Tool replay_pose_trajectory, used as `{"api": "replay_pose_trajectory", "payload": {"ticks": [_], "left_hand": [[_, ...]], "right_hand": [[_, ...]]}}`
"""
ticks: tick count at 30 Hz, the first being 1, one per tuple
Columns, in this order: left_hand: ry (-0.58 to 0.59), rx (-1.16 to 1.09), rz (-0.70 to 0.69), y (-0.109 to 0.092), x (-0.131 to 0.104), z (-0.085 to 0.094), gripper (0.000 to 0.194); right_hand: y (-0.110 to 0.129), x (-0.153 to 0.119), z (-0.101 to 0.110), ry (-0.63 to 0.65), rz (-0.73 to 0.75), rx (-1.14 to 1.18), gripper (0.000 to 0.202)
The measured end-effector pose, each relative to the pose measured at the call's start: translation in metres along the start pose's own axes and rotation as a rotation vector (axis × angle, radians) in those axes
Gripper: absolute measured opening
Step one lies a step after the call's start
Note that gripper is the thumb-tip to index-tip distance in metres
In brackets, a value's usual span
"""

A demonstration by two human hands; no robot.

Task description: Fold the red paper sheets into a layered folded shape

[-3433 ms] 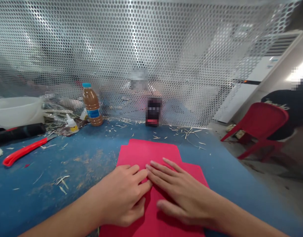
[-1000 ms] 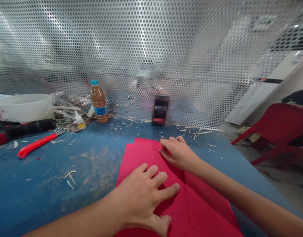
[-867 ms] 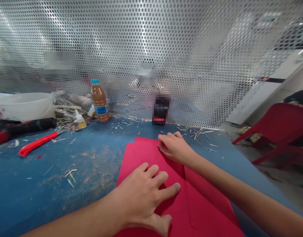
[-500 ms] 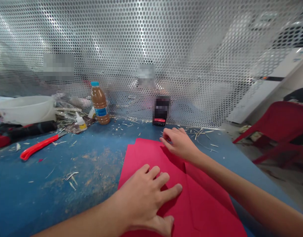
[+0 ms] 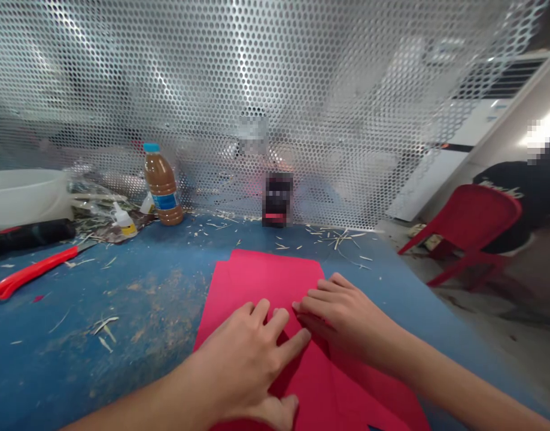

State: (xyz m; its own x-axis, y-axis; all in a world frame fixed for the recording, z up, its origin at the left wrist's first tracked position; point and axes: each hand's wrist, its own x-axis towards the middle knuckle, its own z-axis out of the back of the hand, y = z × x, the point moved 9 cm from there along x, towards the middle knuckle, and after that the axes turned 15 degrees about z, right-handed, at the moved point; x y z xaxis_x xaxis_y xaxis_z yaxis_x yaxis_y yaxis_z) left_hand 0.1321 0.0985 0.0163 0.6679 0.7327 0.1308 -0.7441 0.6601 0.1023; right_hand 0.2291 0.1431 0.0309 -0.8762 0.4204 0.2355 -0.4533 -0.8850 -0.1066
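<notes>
Red paper sheets (image 5: 270, 275) lie overlapping on the blue table, with a fold or edge running down their middle. My left hand (image 5: 257, 359) rests on the paper, palm down, its fingers spread. Farther right, my right hand (image 5: 337, 311) touches the sheets near their right edge. Its fingers are close together and curled a little, and whether they pinch the paper is hard to make out. A dark phone-like device (image 5: 277, 200) stands upright behind the paper, against the perforated metal panel.
On the blue table (image 5: 144, 323) are a red-handled knife (image 5: 36, 272), a small glue bottle (image 5: 124, 220), a brown drink bottle (image 5: 162, 188), a white basin (image 5: 27, 194) and scattered pale slivers. A red chair (image 5: 472, 221) and a person in dark clothing (image 5: 508, 179) are at right.
My right hand has come back from the paper's far edge toward me and lies flatter. My left hand stays spread on the paper. The view has shifted right.
</notes>
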Motion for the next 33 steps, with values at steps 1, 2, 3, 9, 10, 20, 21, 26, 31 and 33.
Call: {"api": "replay_pose_trajectory", "payload": {"ticks": [1, 2, 3, 9, 10, 20, 21, 26, 31, 33], "left_hand": [[0.001, -0.001, 0.001, 0.000, 0.000, 0.000, 0.076], [0.001, -0.002, 0.002, 0.001, 0.000, -0.001, 0.076], [0.001, -0.005, 0.003, 0.001, 0.000, -0.001, 0.077], [0.003, -0.027, 0.014, 0.002, 0.000, -0.002, 0.082], [0.006, -0.030, 0.014, 0.002, 0.000, -0.002, 0.082], [0.000, -0.055, 0.015, 0.003, -0.001, 0.000, 0.082], [0.007, -0.061, 0.017, 0.003, -0.001, 0.000, 0.081], [0.022, -0.080, 0.018, 0.002, 0.000, -0.001, 0.082], [0.028, -0.080, 0.024, 0.003, -0.001, 0.001, 0.084], [0.043, -0.097, 0.029, 0.007, -0.001, 0.005, 0.080]], "right_hand": [[-0.002, 0.002, -0.002, 0.008, -0.005, -0.021, 0.021], [-0.005, 0.005, -0.003, 0.013, -0.014, -0.037, 0.023], [-0.008, 0.008, -0.005, 0.017, -0.024, -0.047, 0.024], [-0.025, 0.028, -0.015, 0.053, -0.050, -0.086, 0.023], [-0.028, 0.032, -0.017, 0.060, -0.051, -0.090, 0.023], [-0.065, 0.070, -0.027, 0.097, -0.099, -0.150, 0.019], [-0.068, 0.073, -0.028, 0.098, -0.102, -0.154, 0.019], [-0.079, 0.087, -0.031, 0.093, -0.112, -0.174, 0.019], [-0.077, 0.084, -0.027, 0.054, -0.128, -0.192, 0.021], [-0.074, 0.077, -0.024, 0.046, -0.134, -0.187, 0.019]]}}
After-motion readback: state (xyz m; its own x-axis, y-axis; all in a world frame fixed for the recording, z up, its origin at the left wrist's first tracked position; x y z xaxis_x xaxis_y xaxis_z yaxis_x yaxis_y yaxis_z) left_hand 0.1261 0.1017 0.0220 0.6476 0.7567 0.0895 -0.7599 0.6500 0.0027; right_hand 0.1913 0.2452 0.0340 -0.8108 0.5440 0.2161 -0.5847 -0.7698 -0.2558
